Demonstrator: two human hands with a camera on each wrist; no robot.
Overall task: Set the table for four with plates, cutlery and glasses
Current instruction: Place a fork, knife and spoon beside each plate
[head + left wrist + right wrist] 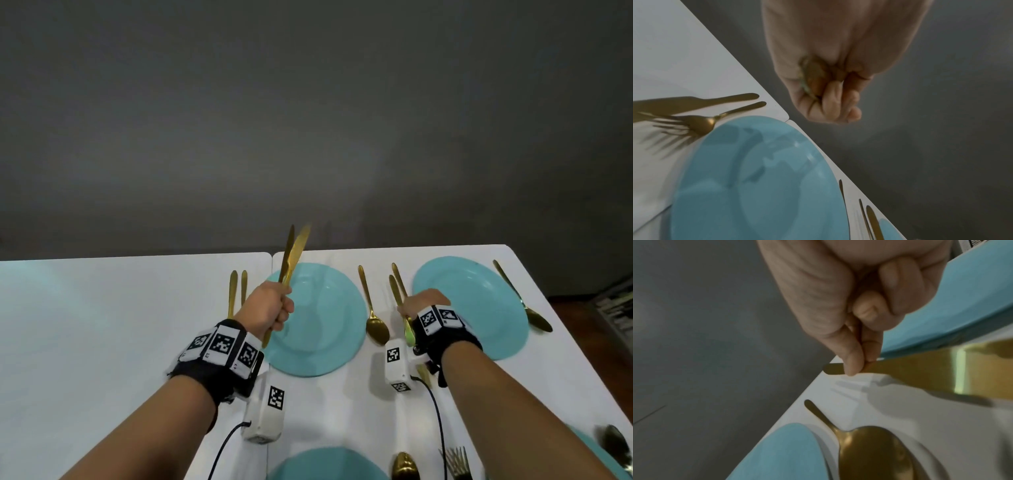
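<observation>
Cutlery in gold finish is what this setting is about, laid on a white bench that seems to be two tops butted together, with a plain grey wall behind and a dark floor at the far right edge. Two turquoise plates stand along the far side: the left plate and the right plate, with rims of two more at the near edge. Beside the left plate lie a fork and knife pair on its left and a spoon on its right; another spoon lies right of the right plate. No glasses show in any view.

The left hand has its grip clamped round a bundle of knives, blades pointing up above the left plate. The right hand, low at the bench between the two plates, pinches a knife by its handle end between thumb and forefinger; a second piece runs alongside it.

My judgement: this knife is being laid at the right plate's left. To do it well, set it flat and parallel to the plate's edge, just beside its neighbour without overlapping, then release cleanly so nothing skids.
</observation>
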